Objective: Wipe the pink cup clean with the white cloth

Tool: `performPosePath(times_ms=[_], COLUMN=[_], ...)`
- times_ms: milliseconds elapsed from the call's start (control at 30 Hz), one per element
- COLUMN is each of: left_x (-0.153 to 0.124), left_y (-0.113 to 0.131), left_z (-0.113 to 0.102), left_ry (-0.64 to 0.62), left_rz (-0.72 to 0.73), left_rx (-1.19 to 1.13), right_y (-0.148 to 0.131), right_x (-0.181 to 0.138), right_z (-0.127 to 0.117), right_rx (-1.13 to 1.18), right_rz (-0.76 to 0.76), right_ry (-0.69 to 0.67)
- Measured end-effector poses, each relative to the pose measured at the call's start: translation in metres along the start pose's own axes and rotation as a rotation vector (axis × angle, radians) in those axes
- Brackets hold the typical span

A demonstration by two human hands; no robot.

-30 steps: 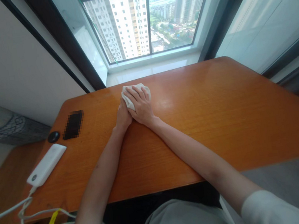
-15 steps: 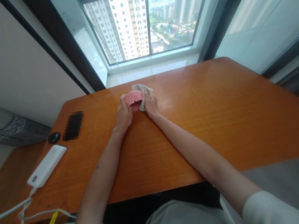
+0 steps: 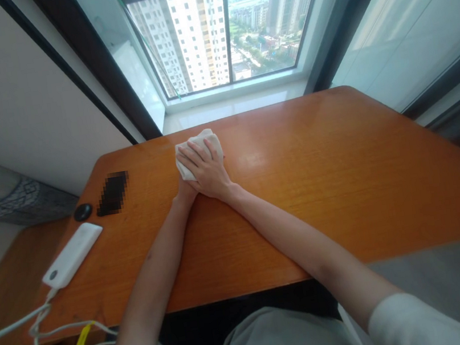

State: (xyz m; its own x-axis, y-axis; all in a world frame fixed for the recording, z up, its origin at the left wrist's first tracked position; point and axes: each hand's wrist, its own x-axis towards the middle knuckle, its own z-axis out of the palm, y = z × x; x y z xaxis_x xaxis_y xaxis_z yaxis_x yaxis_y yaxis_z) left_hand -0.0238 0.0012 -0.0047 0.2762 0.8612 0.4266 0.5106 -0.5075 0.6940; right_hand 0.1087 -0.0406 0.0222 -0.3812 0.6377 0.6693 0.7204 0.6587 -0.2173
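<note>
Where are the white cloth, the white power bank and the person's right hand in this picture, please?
white cloth (image 3: pixel 186 170), head view, its left edge beside the fingers.
white power bank (image 3: pixel 73 254), head view, middle of its casing.
right hand (image 3: pixel 205 167), head view, its back.

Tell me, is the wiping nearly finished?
Hard to say. The right hand presses a white cloth near the table's far edge, the left hand tucked beneath. The table already shines, but whatever the cloth covers is hidden, so what's left is unclear.

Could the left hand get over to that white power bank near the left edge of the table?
Probably yes. The left hand sits mostly hidden under the right hand and the white cloth, but bare table lies between it and the power bank.
</note>
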Motion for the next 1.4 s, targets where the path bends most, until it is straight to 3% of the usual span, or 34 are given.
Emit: performPosePath(times_ms=[100, 233, 400, 600, 767, 833, 1167, 1400], left_x=[0.0, 0.002, 0.002, 0.0, 0.0, 0.0, 0.003, 0.006], left_y=[-0.002, 0.004, 0.016, 0.012, 0.011, 0.01, 0.002, -0.004], left_z=[0.001, 0.002, -0.001, -0.001, -0.002, -0.003, -0.004, 0.005], left_ry=[-0.006, -0.007, 0.027, 0.05, 0.06, 0.068, 0.081, -0.028], left_rz=[-0.081, -0.15, -0.098, -0.052, -0.072, -0.084, -0.121, -0.055], left_rx=[0.042, 0.107, 0.106, 0.145, 0.149, 0.154, 0.109, 0.186], right_y=[0.002, 0.009, 0.019, 0.037, 0.05, 0.057, 0.049, 0.043], right_x=[0.002, 0.0, -0.002, 0.001, 0.001, 0.0, -0.001, -0.006], right_z=[0.005, 0.003, 0.004, 0.012, 0.016, 0.015, 0.011, 0.004], right_rx=[0.007, 0.063, 0.173, 0.388, 0.58, 0.597, 0.592, 0.291], right_rz=[0.066, 0.17, 0.327, 0.518, 0.916, 0.985, 0.86, 0.621], right_ry=[0.022, 0.171, 0.313, 0.447, 0.421, 0.387, 0.414, 0.491])
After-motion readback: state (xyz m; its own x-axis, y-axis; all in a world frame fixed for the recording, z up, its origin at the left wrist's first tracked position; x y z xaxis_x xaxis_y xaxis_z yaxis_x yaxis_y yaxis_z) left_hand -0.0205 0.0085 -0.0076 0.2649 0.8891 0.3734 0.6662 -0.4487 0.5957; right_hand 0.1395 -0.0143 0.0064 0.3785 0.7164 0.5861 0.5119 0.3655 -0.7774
